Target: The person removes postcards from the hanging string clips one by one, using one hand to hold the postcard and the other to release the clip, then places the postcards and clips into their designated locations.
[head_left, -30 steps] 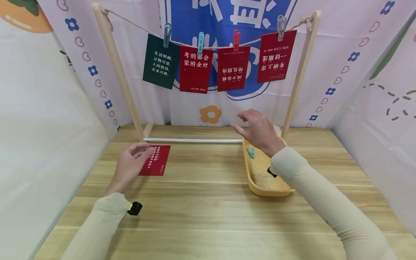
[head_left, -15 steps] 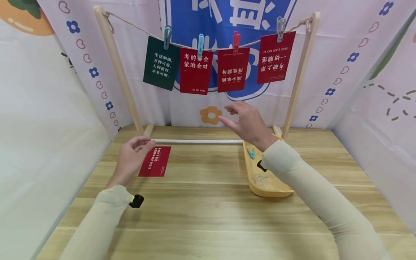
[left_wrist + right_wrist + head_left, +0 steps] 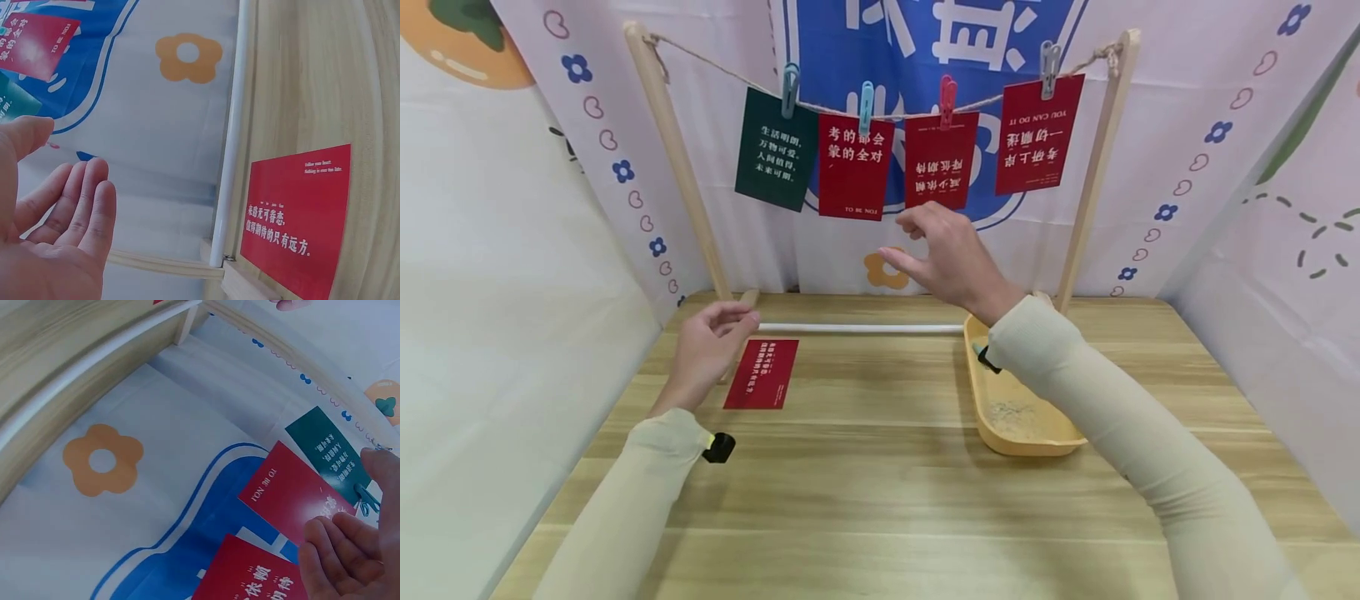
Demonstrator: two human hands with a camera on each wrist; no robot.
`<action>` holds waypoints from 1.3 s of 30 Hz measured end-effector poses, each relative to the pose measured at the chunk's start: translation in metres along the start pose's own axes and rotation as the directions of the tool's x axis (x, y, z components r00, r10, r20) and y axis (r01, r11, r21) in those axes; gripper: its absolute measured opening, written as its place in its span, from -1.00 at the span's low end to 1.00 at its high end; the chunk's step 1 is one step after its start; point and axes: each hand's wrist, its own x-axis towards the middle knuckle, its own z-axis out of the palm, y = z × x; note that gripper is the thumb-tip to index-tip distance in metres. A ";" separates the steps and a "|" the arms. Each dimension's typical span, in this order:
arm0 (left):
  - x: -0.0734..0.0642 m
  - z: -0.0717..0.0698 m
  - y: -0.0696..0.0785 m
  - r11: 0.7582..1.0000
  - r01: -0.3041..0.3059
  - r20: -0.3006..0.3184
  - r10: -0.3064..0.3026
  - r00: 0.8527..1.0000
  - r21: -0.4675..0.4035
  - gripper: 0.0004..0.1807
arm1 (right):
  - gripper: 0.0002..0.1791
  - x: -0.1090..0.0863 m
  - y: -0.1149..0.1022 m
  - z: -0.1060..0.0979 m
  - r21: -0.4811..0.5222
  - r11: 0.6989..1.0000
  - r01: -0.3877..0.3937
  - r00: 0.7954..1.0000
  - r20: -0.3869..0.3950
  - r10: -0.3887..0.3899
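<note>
My left hand (image 3: 703, 346) hovers by the left post's foot with fingers loosely bent and nothing in them. Beside it a red card (image 3: 763, 379) with white lettering lies flat on the table. My right hand (image 3: 951, 258), thumb and fingers spread apart, is raised just below the hanging cards and holds nothing. On the twine hang a dark green card (image 3: 775, 154) and three red cards, among them the second card (image 3: 853, 183) and the rightmost card (image 3: 1037, 146). Clothespins clip them: teal (image 3: 790, 87), light blue (image 3: 866, 108), pink (image 3: 947, 100) and grey (image 3: 1049, 71).
Two wooden posts, left (image 3: 681, 167) and right (image 3: 1093, 175), carry the twine. A white rod (image 3: 865, 328) joins them low down. The yellow basket (image 3: 1030, 448) stands at right under my right forearm; a blue clothespin (image 3: 977, 347) in it is mostly hidden. Printed cloth surrounds the wooden table.
My right hand has moved up and left, from over the basket to below the hanging cards. My left hand has lifted slightly, showing more of the red card on the table.
</note>
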 end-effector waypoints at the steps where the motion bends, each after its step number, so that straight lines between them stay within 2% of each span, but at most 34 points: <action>1: 0.001 0.000 0.000 1.000 -0.009 -0.004 0.009 1.000 0.006 -0.33 | -0.45 0.002 -0.001 -0.001 -0.001 1.000 -0.002 1.000 0.000 0.002; 9: 0.010 0.001 0.004 0.997 -0.059 -0.011 0.060 0.998 0.051 -0.36 | -0.46 0.015 -0.009 -0.009 -0.024 0.999 -0.033 0.999 0.006 0.034; 15: 0.016 -0.006 0.012 0.994 -0.090 -0.055 0.093 0.994 0.054 -0.40 | -0.42 0.025 -0.017 -0.010 -0.020 0.999 -0.051 0.999 0.015 0.051; 25: 0.024 -0.008 0.025 0.999 -0.036 -0.072 0.039 0.997 0.039 -0.32 | -0.38 0.042 -0.026 -0.014 -0.027 0.994 -0.109 0.993 0.043 0.110; 32: 0.029 -0.014 0.030 0.998 -0.058 -0.094 0.060 0.994 0.026 -0.34 | -0.35 0.052 -0.035 -0.018 -0.033 0.988 -0.154 0.986 0.054 0.155; 39: 0.031 -0.020 0.032 0.998 -0.063 -0.129 0.064 0.990 0.012 -0.36 | -0.34 0.062 -0.044 -0.021 -0.033 0.986 -0.166 0.984 0.065 0.167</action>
